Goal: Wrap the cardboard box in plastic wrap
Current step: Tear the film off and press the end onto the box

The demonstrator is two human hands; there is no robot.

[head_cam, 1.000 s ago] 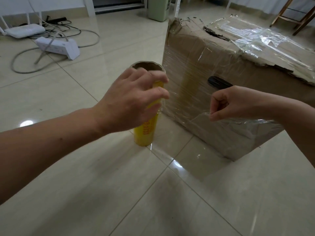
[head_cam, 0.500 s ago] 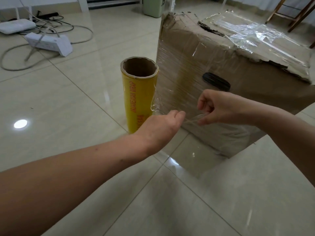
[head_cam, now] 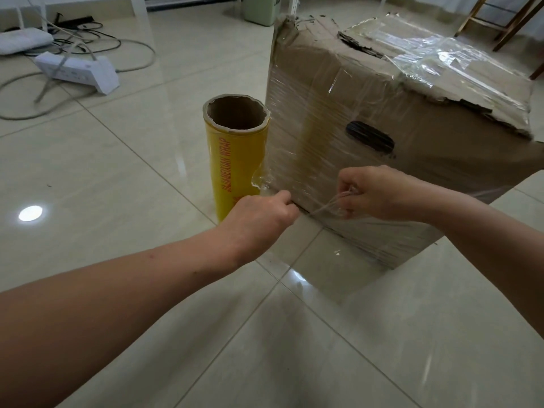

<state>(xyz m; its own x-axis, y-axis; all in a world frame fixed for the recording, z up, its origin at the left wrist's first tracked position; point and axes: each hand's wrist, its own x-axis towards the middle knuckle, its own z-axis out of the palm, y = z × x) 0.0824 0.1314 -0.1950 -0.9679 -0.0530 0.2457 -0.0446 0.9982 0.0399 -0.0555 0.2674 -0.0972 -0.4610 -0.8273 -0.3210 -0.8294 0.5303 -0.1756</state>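
- Since a second ago, our left hand (head_cam: 259, 219) has left the top of the roll (head_cam: 235, 160) and come down to the box's near lower corner. Our right hand (head_cam: 374, 191) has stayed at the front face.
- Head view: the cardboard box (head_cam: 441, 148) stands on the tiled floor (head_cam: 117, 201). It is brown and torn along its top edges, with a dark oval handle hole (head_cam: 369, 139) in the front.
- Plastic wrap (head_cam: 303, 148) covers the front face in tight, glossy, streaked layers, and looser crumpled film lies over the top.
- The roll is yellow with red lettering and an open cardboard core. It stands upright just beside the box's left corner, and a sheet of film runs from it onto the box.
- Our right hand has its fingers curled and pinches a gathered strand (head_cam: 326, 206) of wrap, low on the front face below the handle hole.
- That strand runs taut, leftward and slightly down, to our left hand, which sits in front of the roll's base.
- Our left fingers are curled and turned away from us, so they only seem to pinch the strand's other end.
- The box rises behind both hands.
- A white power strip (head_cam: 79, 70) and cables (head_cam: 132, 54) lie on the floor far to the left, well apart.
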